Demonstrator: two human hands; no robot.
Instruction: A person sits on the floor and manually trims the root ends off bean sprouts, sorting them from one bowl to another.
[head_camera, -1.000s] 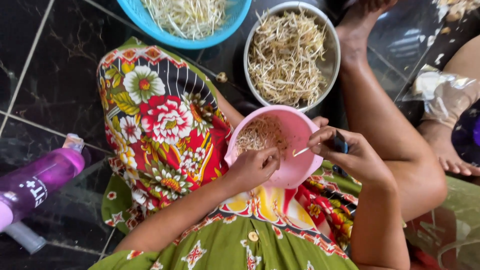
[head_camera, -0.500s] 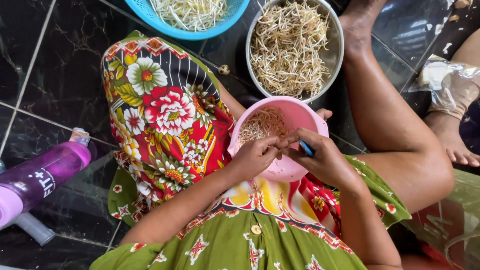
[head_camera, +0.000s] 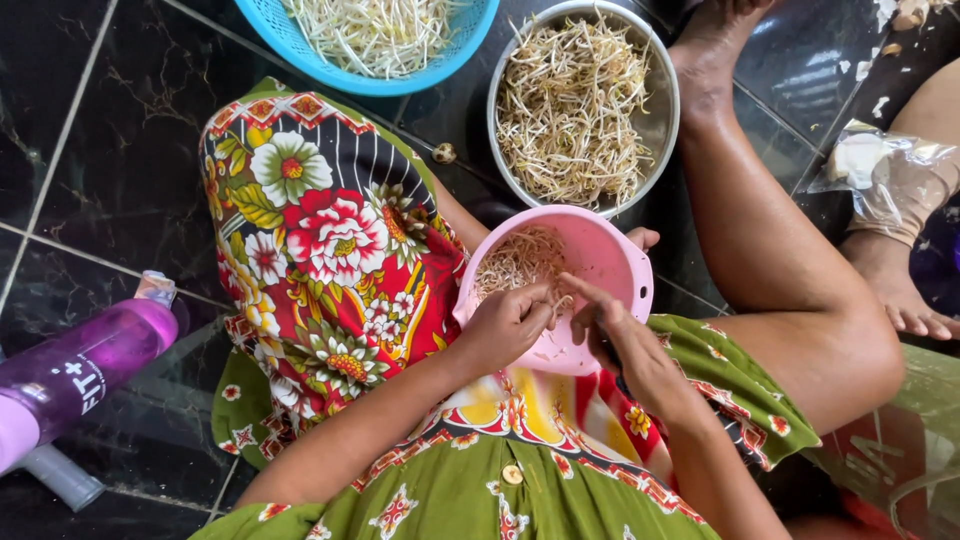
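Only one view, head camera, looking down at a lap. A pink plastic bowl (head_camera: 585, 270) is seen resting on the lap, on a floral red and green dress (head_camera: 340, 270), tilted a little toward the left knee. Bean sprouts (head_camera: 515, 262) are piled in the bowl's left half. The left hand (head_camera: 505, 325) is set at the bowl's near rim, fingers curled and pinched together on a few sprouts. The right hand (head_camera: 625, 340) is placed just beside it, touching or almost touching, fingers closed round a small dark item whose kind cannot be told. Both hands are together over the bowl's near edge.

Beyond the bowl, a steel bowl (head_camera: 655, 120) of untrimmed sprouts is stood on the dark tiled floor (head_camera: 90, 150), just touching the pink bowl's far rim in the view. A blue plastic basket (head_camera: 300, 50) of paler sprouts is set at the top edge, left of the steel bowl. A purple bottle (head_camera: 80, 370) is laid on the floor at left, well apart from the hands. A bare leg (head_camera: 780, 270) is stretched out at right. A clear plastic bag (head_camera: 890, 175) is seen at far right.
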